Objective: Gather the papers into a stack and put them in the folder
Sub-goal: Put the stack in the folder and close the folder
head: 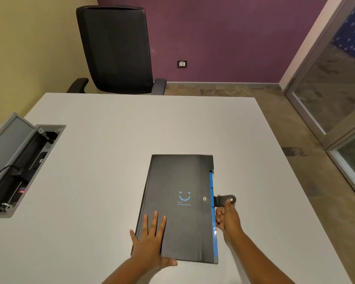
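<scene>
On the white table [115,152], toward its near right part, the folder [172,212] lies flat and closed, black cover up. No loose papers show anywhere on the surface; judged from that, the sheets are already inside and the step in hand is the closing. Left hand [150,240] rests palm down on the cover's near left corner, fingers spread and flat, gripping nothing, apparently pinning the folder. Right hand [229,217] sits just beside the right edge, fingers curled, thumb and forefinger pinching the strap tab [225,200], which sticks out sideways past the edge, unfastened. Next move, by my reading: swing the tab over the edge and press its stud onto the snap button [204,199] on the cover, while the left hand holds the folder steady. Materials: cover matte, dark, stiff-looking, with a vertical crease near the right side and a small blue smile mark; a glossy blue strip [212,201] shows along the right edge. Tab appears thin and flexible. Table top smooth, matte.
</scene>
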Action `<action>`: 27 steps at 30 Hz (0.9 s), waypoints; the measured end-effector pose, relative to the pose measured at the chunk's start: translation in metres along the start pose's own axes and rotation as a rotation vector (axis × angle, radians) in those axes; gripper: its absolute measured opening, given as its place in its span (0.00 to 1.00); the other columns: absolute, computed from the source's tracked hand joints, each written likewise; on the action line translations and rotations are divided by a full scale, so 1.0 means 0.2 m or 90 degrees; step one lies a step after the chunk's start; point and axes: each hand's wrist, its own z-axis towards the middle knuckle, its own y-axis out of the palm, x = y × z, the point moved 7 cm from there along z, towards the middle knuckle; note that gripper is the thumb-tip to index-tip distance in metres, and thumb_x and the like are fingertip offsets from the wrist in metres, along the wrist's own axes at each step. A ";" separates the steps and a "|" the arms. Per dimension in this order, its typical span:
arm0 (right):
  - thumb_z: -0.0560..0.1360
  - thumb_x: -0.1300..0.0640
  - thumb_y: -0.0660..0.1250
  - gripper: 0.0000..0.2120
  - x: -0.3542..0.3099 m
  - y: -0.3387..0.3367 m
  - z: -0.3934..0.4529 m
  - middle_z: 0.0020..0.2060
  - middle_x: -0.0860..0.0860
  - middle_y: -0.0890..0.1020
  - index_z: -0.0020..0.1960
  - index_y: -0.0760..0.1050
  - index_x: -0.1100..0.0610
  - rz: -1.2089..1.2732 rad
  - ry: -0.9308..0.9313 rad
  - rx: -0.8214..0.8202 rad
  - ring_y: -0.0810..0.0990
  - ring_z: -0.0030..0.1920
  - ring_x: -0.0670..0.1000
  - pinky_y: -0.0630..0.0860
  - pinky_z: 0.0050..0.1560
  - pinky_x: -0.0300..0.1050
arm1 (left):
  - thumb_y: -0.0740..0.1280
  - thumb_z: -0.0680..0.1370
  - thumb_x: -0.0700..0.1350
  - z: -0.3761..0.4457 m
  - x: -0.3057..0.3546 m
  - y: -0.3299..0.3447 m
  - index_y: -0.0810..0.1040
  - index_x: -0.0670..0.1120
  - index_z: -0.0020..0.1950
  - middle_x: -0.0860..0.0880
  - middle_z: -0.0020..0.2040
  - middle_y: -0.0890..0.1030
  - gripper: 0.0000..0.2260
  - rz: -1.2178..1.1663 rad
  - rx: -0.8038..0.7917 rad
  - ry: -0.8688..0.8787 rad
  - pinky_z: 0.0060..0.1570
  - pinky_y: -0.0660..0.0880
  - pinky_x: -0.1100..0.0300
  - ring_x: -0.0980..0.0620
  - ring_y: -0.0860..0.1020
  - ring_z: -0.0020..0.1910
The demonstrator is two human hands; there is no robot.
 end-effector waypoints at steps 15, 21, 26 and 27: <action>0.78 0.55 0.61 0.06 -0.07 0.01 -0.01 0.23 0.51 0.75 0.51 0.75 0.56 -0.124 -0.010 -0.046 0.68 0.18 0.44 0.67 0.20 0.35 | 0.40 0.54 0.82 -0.01 0.00 0.02 0.45 0.49 0.76 0.46 0.77 0.43 0.57 0.064 0.052 0.064 0.37 0.73 0.31 0.41 0.39 0.76; 0.79 0.50 0.56 0.25 -0.02 0.03 -0.02 0.16 0.51 0.68 0.25 0.68 0.58 -0.099 0.101 -0.166 0.61 0.17 0.45 0.64 0.23 0.36 | 0.38 0.56 0.81 0.00 0.01 0.02 0.46 0.49 0.76 0.46 0.77 0.42 0.56 0.066 0.058 0.068 0.38 0.72 0.30 0.41 0.39 0.76; 0.71 0.38 0.64 0.23 -0.01 0.05 -0.03 0.18 0.50 0.71 0.32 0.71 0.57 -0.182 0.171 -0.096 0.70 0.18 0.45 0.75 0.27 0.38 | 0.36 0.56 0.80 0.00 0.01 0.02 0.45 0.49 0.76 0.46 0.77 0.42 0.55 0.066 0.056 0.065 0.39 0.72 0.30 0.41 0.39 0.76; 0.70 0.38 0.67 0.22 -0.01 0.05 -0.03 0.18 0.49 0.72 0.34 0.71 0.57 -0.196 0.179 -0.080 0.71 0.18 0.44 0.76 0.27 0.38 | 0.36 0.56 0.80 0.00 0.01 0.02 0.45 0.49 0.76 0.46 0.77 0.42 0.55 0.065 0.058 0.065 0.39 0.72 0.31 0.41 0.39 0.76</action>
